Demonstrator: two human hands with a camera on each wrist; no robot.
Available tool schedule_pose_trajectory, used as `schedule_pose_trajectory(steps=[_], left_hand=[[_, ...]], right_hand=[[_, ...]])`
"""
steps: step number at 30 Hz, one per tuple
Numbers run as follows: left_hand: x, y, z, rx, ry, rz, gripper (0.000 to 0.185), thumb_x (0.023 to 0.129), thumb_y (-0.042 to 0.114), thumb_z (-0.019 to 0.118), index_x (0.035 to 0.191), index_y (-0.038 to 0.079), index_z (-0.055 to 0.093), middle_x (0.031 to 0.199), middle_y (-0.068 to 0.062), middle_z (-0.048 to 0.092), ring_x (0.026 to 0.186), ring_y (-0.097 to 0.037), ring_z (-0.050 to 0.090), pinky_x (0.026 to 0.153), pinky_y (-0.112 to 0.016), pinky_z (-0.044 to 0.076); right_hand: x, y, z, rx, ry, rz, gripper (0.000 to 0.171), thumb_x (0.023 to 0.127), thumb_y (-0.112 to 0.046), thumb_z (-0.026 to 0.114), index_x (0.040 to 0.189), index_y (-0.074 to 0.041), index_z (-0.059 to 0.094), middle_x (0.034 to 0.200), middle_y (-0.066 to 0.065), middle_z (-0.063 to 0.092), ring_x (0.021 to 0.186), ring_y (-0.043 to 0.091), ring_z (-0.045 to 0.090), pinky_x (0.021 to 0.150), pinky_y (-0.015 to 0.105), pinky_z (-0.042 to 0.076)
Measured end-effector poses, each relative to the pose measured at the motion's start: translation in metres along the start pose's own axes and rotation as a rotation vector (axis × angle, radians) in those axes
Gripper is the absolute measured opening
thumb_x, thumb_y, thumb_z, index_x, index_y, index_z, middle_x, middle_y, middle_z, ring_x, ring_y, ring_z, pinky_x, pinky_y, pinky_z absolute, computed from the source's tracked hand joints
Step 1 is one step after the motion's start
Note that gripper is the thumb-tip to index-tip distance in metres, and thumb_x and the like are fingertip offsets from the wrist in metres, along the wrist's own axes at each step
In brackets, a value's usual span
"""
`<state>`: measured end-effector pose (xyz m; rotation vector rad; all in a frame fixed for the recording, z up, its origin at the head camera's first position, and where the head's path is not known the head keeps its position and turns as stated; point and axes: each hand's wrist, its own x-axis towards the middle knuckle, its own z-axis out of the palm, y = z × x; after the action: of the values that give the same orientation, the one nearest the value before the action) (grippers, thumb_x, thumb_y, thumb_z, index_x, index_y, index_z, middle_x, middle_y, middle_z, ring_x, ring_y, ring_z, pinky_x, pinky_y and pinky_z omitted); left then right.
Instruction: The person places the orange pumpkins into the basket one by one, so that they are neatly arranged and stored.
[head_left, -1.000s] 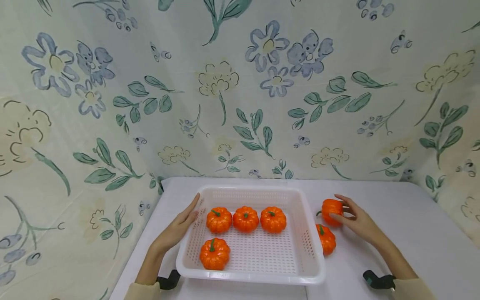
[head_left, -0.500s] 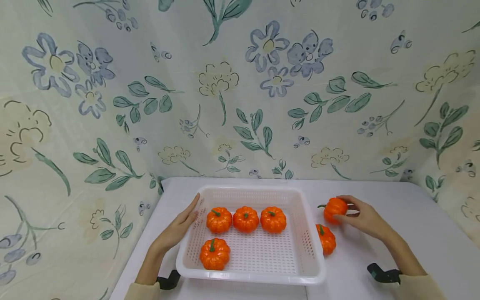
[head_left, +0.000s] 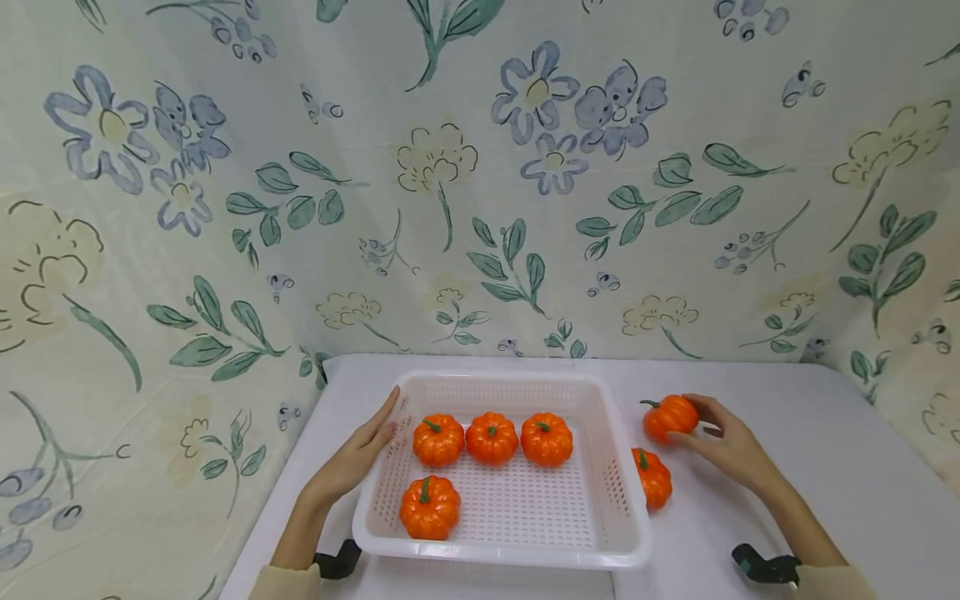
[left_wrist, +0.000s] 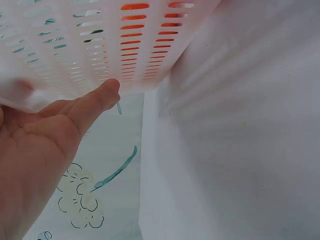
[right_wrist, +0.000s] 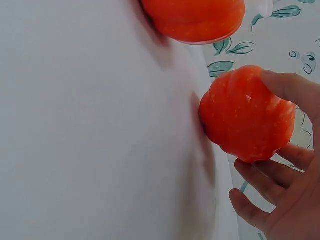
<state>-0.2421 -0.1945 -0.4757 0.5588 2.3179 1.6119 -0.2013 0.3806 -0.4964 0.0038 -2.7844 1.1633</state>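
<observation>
My right hand (head_left: 726, 446) holds a small orange toy pumpkin (head_left: 671, 419) between thumb and fingers, right of the white basket (head_left: 495, 557). Its green stem points left. In the right wrist view, the thumb lies on top of this pumpkin (right_wrist: 247, 115) and the fingertips are under its lower side. Just in front of it, against the basket's right wall, sits a second pumpkin (head_left: 654, 481), partly hidden by the rim. My left hand (head_left: 352, 458) rests with extended fingers along the basket's left side; the left wrist view shows those fingers (left_wrist: 97, 100) against the slotted wall.
Inside the basket, three pumpkins (head_left: 492, 439) form a row toward the back, and another pumpkin (head_left: 430, 508) sits at the front left. A white cloth covers the table (head_left: 795, 417). Behind hangs a floral curtain (head_left: 480, 208).
The right hand has closed on the pumpkin, moved it slightly right and turned it so the stem sits higher. The left hand and basket have stayed put.
</observation>
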Motion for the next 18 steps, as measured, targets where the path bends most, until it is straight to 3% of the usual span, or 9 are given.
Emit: schedule_pose_trajectory(steps=[6,12,18], left_hand=[[-0.001,0.000,0.000,0.006,0.001,-0.001,0.060,0.114,0.033,0.035,0.168,0.028,0.009,0.176,-0.006,0.007,0.157,-0.043,0.026,0.103,-0.038,0.056],[-0.001,0.001,0.000,-0.001,0.008,-0.011,0.061,0.114,0.034,0.036,0.168,0.030,0.009,0.176,-0.008,0.007,0.154,-0.047,0.030,0.096,-0.037,0.060],[-0.001,0.001,0.001,0.006,0.008,-0.007,0.060,0.114,0.034,0.036,0.168,0.030,0.009,0.176,-0.006,0.008,0.156,-0.043,0.028,0.101,-0.038,0.058]], right_hand=[[-0.007,0.009,-0.007,-0.026,-0.029,0.008,0.086,0.093,-0.037,0.077,0.155,0.003,0.032,0.154,0.035,0.039,0.137,0.054,0.039,0.106,0.075,0.040],[-0.010,0.011,-0.009,-0.058,-0.067,0.048,0.091,0.093,-0.039,0.077,0.157,0.003,0.029,0.156,0.038,0.034,0.135,0.055,0.041,0.106,0.071,0.046],[-0.014,0.017,-0.014,-0.079,-0.088,0.078,0.094,0.091,-0.041,0.079,0.156,0.005,0.029,0.157,0.039,0.032,0.137,0.056,0.038,0.109,0.074,0.039]])
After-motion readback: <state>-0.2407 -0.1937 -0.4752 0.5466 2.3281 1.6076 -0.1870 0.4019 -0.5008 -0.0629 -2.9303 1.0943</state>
